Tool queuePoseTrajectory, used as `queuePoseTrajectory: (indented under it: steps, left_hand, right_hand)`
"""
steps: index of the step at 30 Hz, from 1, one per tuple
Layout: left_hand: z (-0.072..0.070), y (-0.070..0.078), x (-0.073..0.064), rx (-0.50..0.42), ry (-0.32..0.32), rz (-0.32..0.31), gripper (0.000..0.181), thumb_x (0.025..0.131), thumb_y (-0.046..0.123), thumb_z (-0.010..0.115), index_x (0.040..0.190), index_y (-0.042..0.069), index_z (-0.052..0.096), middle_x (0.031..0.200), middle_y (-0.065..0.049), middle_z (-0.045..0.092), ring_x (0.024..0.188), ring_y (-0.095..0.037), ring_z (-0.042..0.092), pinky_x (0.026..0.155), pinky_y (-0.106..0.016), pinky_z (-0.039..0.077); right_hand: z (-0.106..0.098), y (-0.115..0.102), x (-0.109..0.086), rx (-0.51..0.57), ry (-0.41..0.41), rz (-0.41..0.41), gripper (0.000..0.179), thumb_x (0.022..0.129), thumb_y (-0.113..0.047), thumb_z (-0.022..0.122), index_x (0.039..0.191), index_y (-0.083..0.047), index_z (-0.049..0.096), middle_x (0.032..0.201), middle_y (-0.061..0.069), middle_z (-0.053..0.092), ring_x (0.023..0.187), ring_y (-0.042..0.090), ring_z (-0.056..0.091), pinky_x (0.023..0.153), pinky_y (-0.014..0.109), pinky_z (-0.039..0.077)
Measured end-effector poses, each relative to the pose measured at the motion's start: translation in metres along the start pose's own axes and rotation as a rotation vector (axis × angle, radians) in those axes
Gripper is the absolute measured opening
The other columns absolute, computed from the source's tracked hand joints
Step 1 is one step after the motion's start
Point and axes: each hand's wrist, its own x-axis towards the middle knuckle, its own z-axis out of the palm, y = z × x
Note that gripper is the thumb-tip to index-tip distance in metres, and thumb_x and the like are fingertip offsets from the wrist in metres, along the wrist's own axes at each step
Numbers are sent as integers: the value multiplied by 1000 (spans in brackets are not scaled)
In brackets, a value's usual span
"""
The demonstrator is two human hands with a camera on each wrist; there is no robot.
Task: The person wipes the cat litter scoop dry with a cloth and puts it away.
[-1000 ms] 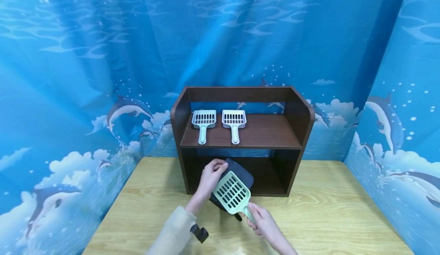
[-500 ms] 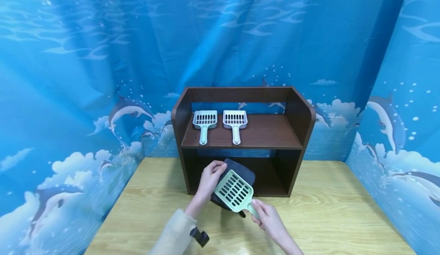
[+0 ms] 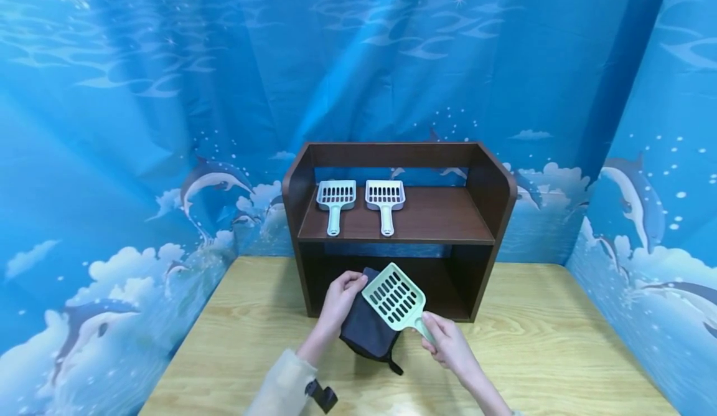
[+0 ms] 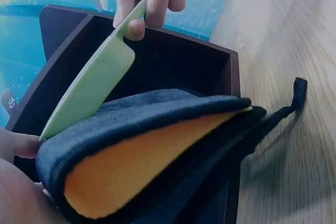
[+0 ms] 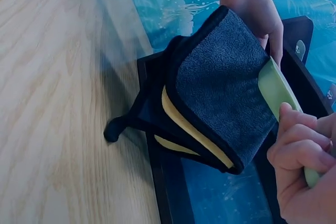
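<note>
My left hand (image 3: 338,304) pinches a folded towel (image 3: 366,329) near its upper corner, fingers and thumb on the cloth. The towel is dark blue-grey with black trim and a hanging loop; the left wrist view shows an orange-yellow inner side (image 4: 121,174) between its folds. By its handle, my right hand (image 3: 448,344) grips a light green slotted litter scoop (image 5: 273,85). The scoop's tilted head overlaps the towel's upper right part in the head view. In the right wrist view, the scoop's far edge lies right at the towel and the left fingers.
Behind the hands stands a dark brown two-tier shelf (image 3: 394,240) on a wood-grain table (image 3: 538,341). On its upper tier lie a pale green-handled scoop (image 3: 334,217) and a whitish scoop (image 3: 386,217), side by side. A blue ocean-print curtain (image 3: 235,111) surrounds the table.
The scoop has moved up and to the right in my right hand. The towel has swung down and left, showing more of its face below the scoop. The left hand keeps its pinch.
</note>
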Motion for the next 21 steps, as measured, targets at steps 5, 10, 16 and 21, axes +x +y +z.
queuePoseTrajectory:
  steps: [5,10,16,21]
  left_hand:
    - [1,0,5,25,-4,20,28,99,17,62,109,-9,64,89,-10,72,72,-7,59,70,-22,47]
    - [0,1,14,60,-22,53,26,100,17,62,109,-7,65,91,-13,72,76,-8,59,73,-24,47]
    - [-3,7,22,159,-151,122,23,98,19,65,108,-2,68,97,-13,74,84,-7,62,82,-26,46]
    - [-1,13,24,335,-360,206,19,98,22,65,103,5,70,98,-6,74,88,-8,64,84,-27,47]
  right_hand:
    - [0,4,0,-28,-78,2,48,111,-31,39,106,12,60,60,-2,45,40,0,30,38,16,23]
    - [2,6,-2,-94,-172,-57,48,111,-28,38,109,14,61,60,-3,46,42,-1,32,39,15,25]
    - [-2,5,-4,-191,-278,-143,44,111,-24,39,111,12,64,61,-4,47,45,-1,34,40,15,27]
    - [-6,3,-4,-219,-340,-137,44,111,-27,39,104,8,66,62,-5,49,47,-1,36,40,16,28]
